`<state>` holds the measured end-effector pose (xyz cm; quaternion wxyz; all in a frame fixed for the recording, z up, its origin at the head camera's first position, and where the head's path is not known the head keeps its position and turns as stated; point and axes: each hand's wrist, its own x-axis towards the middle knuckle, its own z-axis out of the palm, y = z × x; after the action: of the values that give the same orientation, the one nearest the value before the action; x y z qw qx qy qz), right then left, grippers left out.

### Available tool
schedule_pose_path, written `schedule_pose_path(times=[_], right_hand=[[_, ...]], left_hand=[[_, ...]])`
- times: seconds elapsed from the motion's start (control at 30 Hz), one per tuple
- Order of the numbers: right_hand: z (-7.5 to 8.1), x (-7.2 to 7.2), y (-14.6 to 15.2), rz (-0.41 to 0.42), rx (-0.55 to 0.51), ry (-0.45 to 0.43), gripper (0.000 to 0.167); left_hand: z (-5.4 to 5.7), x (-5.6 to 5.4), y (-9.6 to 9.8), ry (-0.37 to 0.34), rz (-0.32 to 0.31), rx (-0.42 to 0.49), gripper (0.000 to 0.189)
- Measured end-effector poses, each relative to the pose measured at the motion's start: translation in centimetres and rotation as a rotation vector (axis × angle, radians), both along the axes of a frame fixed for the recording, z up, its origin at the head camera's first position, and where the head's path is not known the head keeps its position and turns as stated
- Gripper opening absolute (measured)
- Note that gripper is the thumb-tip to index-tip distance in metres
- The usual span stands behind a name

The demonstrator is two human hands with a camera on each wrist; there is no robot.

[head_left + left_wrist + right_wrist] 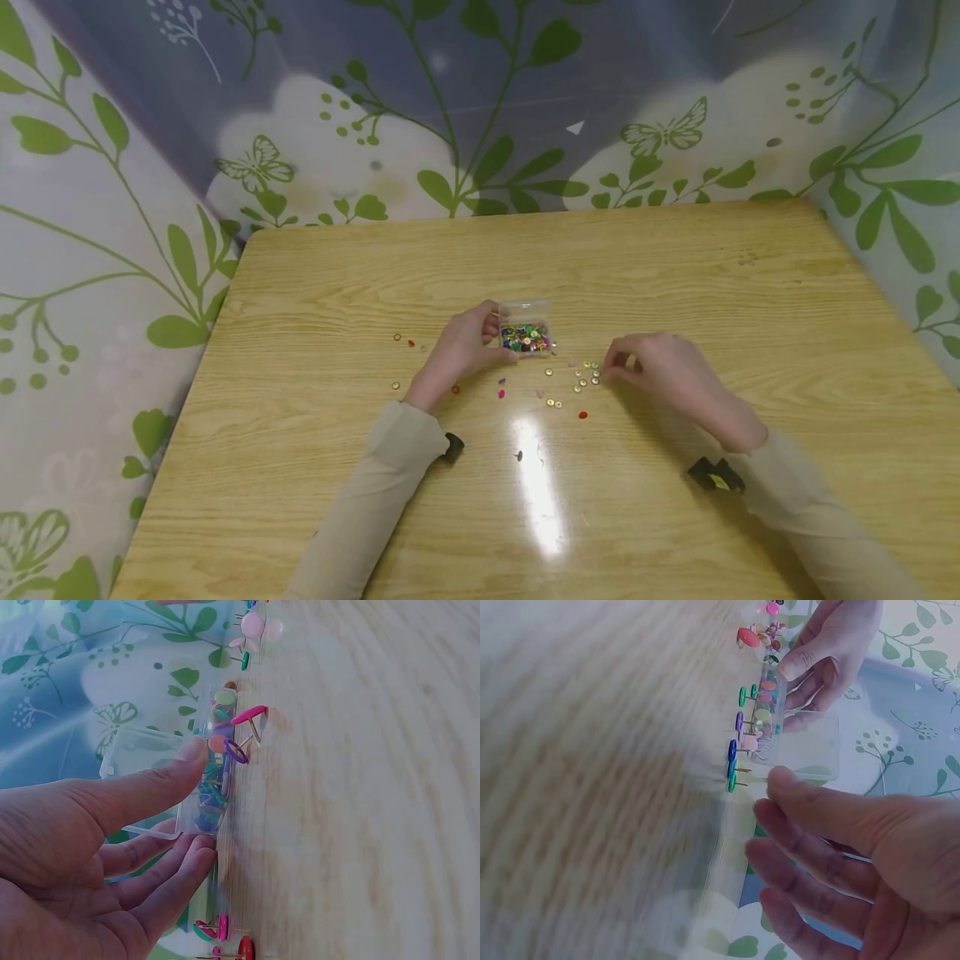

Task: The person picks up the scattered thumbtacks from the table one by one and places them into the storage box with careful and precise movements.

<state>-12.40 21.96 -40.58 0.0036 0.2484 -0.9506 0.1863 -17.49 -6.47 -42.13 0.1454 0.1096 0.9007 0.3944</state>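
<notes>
My left hand (467, 343) holds a small clear plastic box (527, 312) between thumb and fingers, its hinged lid standing up. Colourful thumbtacks fill the box. In the left wrist view the thumb presses on the near wall, while a pink thumbtack (249, 715) and a purple thumbtack (236, 751) lie just beside it. To the right, my right hand (667, 375) hovers at a cluster of upturned tacks, fingers bent loosely. The right wrist view has its thumb tip close to a green thumbtack (732, 782) and a blue thumbtack (732, 750), with nothing visible between the fingers.
More tacks are scattered on the wooden table (337, 517): a red tack (582, 415) nearer me, a magenta tack (502, 394) below the box, and several left of my left wrist. A leaf-patterned wall covering (495, 108) borders the table's far edge.
</notes>
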Motion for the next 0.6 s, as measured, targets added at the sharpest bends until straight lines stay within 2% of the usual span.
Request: schedule_pose_path(times=[0.3, 0.6], right_hand=[[0.1, -1.1, -0.9, -0.003, -0.003, 0.058, 0.006], [0.4, -2.4, -3.4, 0.030, -0.004, 0.082, 0.006]], left_hand=[[0.1, 0.0, 0.0, 0.005, -0.002, -0.003, 0.062], [0.0, 0.0, 0.0, 0.016, -0.003, -0.007, 0.061]])
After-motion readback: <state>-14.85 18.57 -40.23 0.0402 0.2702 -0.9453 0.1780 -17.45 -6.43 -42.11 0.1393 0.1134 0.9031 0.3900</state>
